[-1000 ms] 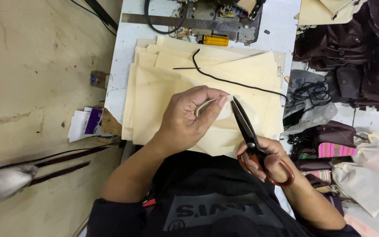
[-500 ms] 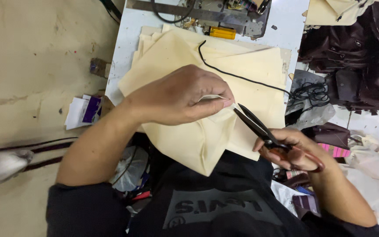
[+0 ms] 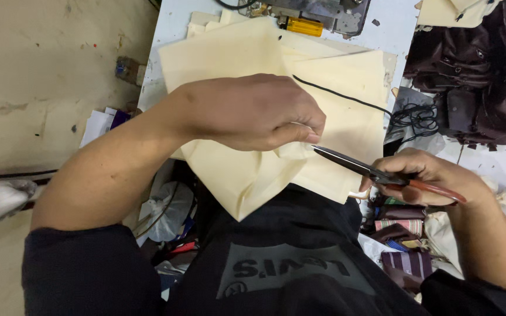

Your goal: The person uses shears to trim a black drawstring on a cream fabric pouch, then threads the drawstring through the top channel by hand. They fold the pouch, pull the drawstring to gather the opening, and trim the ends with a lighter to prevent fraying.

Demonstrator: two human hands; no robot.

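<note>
A white bench [image 3: 171, 35] holds a stack of cream cloth, with dark bags [image 3: 475, 70] at the side. The left hand [image 3: 253, 111] has lifted the top cream cloth [image 3: 247, 175] off the stack, grip pinched tight on a fold. The right hand [image 3: 428, 175] holds the scissors [image 3: 376, 171], and their tips now touch that fold.

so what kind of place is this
Most likely a small sewing or bag-making workshop. A stack of cream fabric pieces lies on a white worktable, a grey sewing machine sits at its far edge, and dark brown stitched bags are piled beside it.
</note>
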